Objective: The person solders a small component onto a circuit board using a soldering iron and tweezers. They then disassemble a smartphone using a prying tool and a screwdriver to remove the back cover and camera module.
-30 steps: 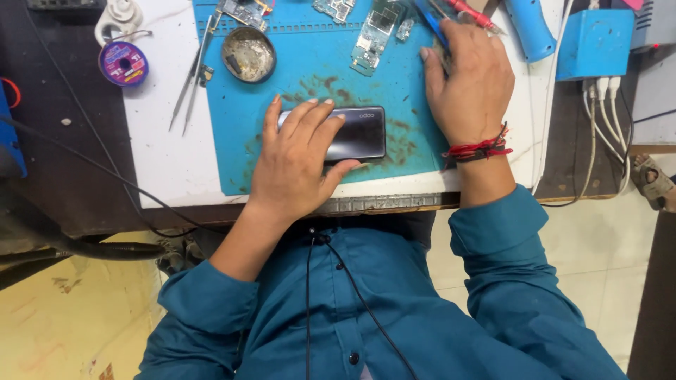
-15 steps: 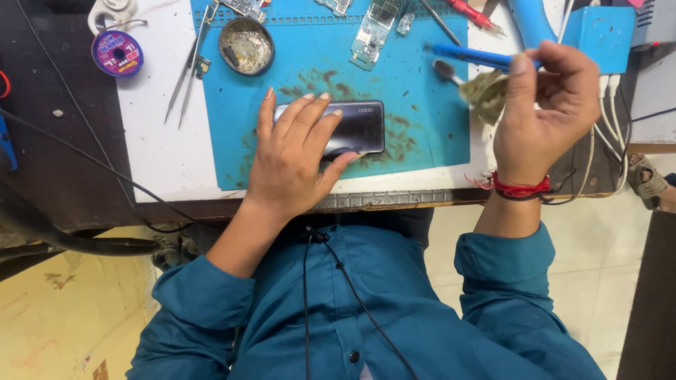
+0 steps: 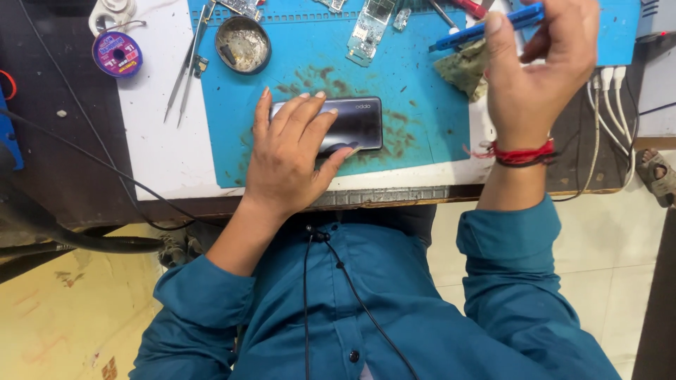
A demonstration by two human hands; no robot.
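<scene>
The right hand (image 3: pixel 539 63) is up off the blue silicone work mat (image 3: pixel 422 119) now — a second ago it lay flat near the mat's far right corner, and it has come away with a slim blue-handled tool (image 3: pixel 486 28) pinched between thumb and fingertips, tip pointing left over the mat's far edge. A crumpled greenish cloth (image 3: pixel 461 67) sits just under it. The left hand (image 3: pixel 292 158) has not budged — fingers spread and pressing down on the dark glossy smartphone (image 3: pixel 355 123), which lies flat near the mat's near edge, about midway along. So the phone is pinned and a tool is in hand. A round metal dish (image 3: pixel 243 44) and steel tweezers (image 3: pixel 184 67) wait by the mat's far left corner.
</scene>
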